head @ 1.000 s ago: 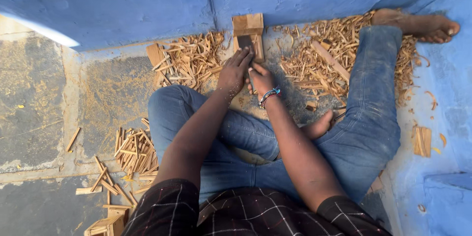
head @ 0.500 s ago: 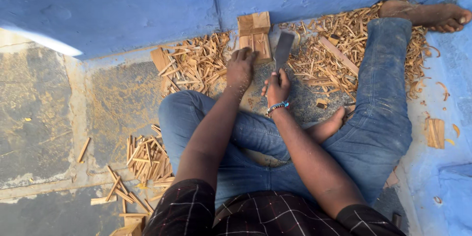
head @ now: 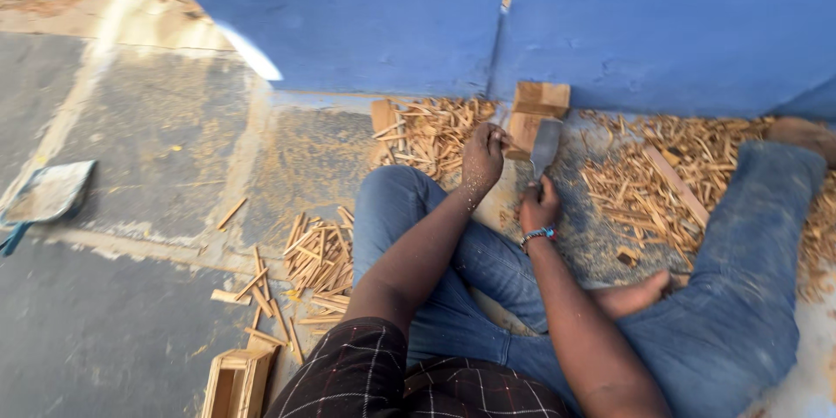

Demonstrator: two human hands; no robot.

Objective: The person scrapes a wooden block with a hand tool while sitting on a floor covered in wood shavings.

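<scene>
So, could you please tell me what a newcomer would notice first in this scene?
Probably the right hand gripping a broad metal blade raised upright, beside the left hand at a small wooden block near the blue wall. Around them, heaps of wood splinters cover the ground by the seated person's jeans.

Soft, even daylight in open shade, a bright sun patch on the floor [head: 252, 52] by the wall [head: 366, 9], slight motion blur at the edges.
</scene>
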